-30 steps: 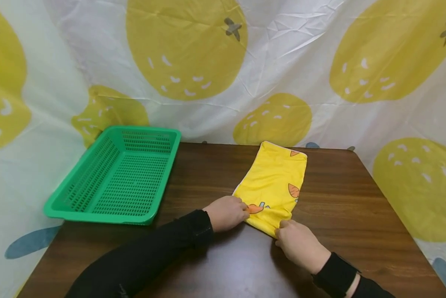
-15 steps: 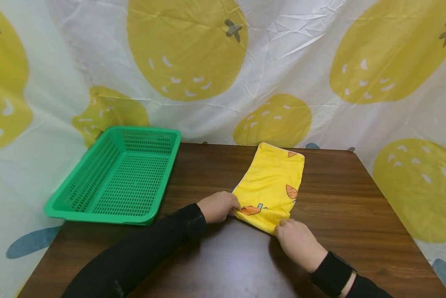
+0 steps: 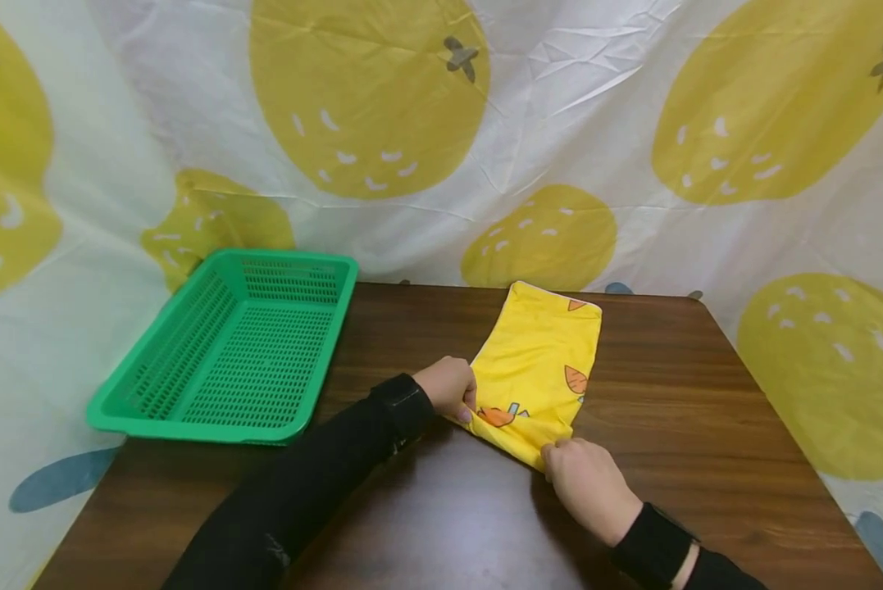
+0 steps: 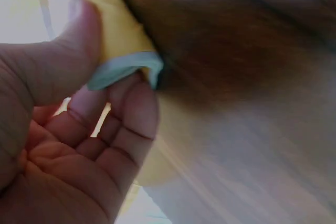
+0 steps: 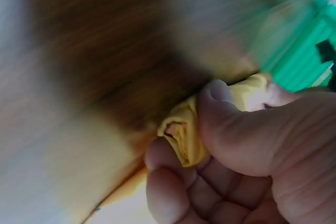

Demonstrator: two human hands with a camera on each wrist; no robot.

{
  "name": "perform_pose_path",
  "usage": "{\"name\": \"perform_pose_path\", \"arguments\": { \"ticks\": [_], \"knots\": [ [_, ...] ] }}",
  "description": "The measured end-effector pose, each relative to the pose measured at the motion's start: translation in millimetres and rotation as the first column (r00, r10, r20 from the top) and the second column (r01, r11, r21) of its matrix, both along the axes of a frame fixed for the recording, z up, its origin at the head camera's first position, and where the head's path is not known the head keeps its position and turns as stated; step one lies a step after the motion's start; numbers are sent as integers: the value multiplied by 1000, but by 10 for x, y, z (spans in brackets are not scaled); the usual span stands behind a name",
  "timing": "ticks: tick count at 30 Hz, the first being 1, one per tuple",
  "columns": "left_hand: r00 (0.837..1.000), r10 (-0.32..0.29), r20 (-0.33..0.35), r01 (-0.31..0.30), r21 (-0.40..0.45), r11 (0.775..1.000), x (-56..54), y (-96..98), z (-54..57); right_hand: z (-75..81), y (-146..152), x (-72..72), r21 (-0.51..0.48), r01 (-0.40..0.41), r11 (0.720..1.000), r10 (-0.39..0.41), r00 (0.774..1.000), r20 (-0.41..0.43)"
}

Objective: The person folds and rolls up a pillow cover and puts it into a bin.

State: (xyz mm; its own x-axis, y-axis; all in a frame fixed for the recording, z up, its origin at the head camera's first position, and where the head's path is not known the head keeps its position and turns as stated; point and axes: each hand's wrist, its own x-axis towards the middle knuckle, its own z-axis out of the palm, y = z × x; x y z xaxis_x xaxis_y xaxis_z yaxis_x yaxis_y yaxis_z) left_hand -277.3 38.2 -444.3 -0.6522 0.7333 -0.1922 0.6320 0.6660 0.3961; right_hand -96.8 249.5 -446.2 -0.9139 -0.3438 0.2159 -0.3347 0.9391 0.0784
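Yellow cloth [image 3: 540,360] lies on the wooden surface [image 3: 670,393]; left hand [image 3: 450,388] and right hand [image 3: 584,483] each pinch a near corner.

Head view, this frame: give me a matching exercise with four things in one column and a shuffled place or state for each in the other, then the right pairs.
Things:
1. yellow cloth
2. green basket
3. left hand
4. right hand

Places or states:
A. stands at the table's left side, nothing in it
B. pinches the cloth's near left corner
C. lies folded on the table, printed with orange carrots
D. pinches the cloth's near right corner

Pairs: 1-C, 2-A, 3-B, 4-D
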Motion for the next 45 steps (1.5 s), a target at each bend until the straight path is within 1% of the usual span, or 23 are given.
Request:
{"name": "perform_pose_path", "arguments": {
  "ticks": [3, 5, 7, 8, 9, 10, 12, 13, 14, 15, 16, 17, 18, 19, 20, 24, 26, 32, 33, 35, 42, 44, 45],
  "knots": [
    [999, 19, 28, -18, -21, 1000, 54, 17, 49, 56, -49, 64, -1, -15, 1000, 15, 998, 64],
    [998, 13, 57, -12, -20, 1000, 102, 16, 90, 106, -58, 80, -11, -20, 1000, 21, 990, 139],
    [997, -3, 72, 5, -25, 1000, 146, 5, 113, 163, -39, 57, -26, -26, 999, 31, 971, 236],
    [997, -15, 70, 17, -28, 999, 165, -2, 118, 193, -20, 31, -42, -29, 999, 40, 955, 295],
    [998, -27, 65, 29, -32, 999, 181, -7, 118, 220, 7, -7, -64, -31, 997, 52, 933, 356],
    [998, -37, 58, 39, -34, 999, 195, -12, 114, 245, 37, -52, -97, -24, 995, 63, 905, 421],
    [998, -49, 44, 50, -36, 998, 220, -19, 92, 281, 110, -140, -151, -12, 988, 92, 841, 533],
    [998, -54, 37, 56, -36, 998, 229, -21, 79, 291, 146, -180, -180, 3, 984, 105, 803, 587],
    [998, -54, 37, 55, -34, 998, 237, -21, 65, 292, 180, -217, -209, 24, 978, 116, 769, 628],
    [998, -53, 36, 54, -33, 998, 242, -21, 48, 289, 211, -245, -230, 42, 972, 124, 743, 658],
    [998, -49, 39, 50, -32, 998, 245, -15, 31, 288, 238, -263, -246, 61, 967, 128, 718, 684],
    [998, -47, 40, 49, -35, 998, 248, -10, 20, 282, 260, -273, -255, 74, 964, 132, 700, 702],
    [998, -47, 39, 49, -40, 998, 250, -5, 10, 274, 274, -280, -261, 84, 962, 134, 687, 714],
    [998, -47, 38, 49, -47, 998, 250, 0, 2, 267, 279, -283, -265, 92, 960, 133, 680, 721],
    [998, -50, 34, 51, -53, 997, 251, 4, -2, 261, 280, -285, -266, 92, 960, 135, 679, 722],
    [998, -56, 5, 56, -76, 996, 263, 15, 10, 269, 256, -298, -241, 77, 967, 125, 686, 717],
    [999, -53, -2, 53, -82, 995, 271, 16, 18, 286, 245, -314, -225, 87, 970, 107, 681, 724],
    [999, -45, 24, 47, -60, 997, 304, 14, 17, 303, 236, -347, -196, 180, 964, 41, 625, 779],
    [999, -45, 27, 46, -54, 997, 312, 13, 18, 298, 236, -348, -196, 190, 962, 38, 619, 785],
    [999, -43, 23, 44, -53, 998, 329, 10, 25, 290, 234, -350, -195, 210, 958, 26, 613, 789],
    [998, -57, -2, 56, -65, 996, 387, -2, 105, 291, 224, -350, -193, 262, 945, -14, 624, 782],
    [998, -56, -2, 56, -69, 996, 386, -2, 116, 295, 221, -351, -178, 263, 948, -32, 638, 770],
    [999, -53, 1, 53, -70, 996, 382, 0, 119, 295, 220, -353, -169, 259, 951, -43, 651, 758]
  ]
}}
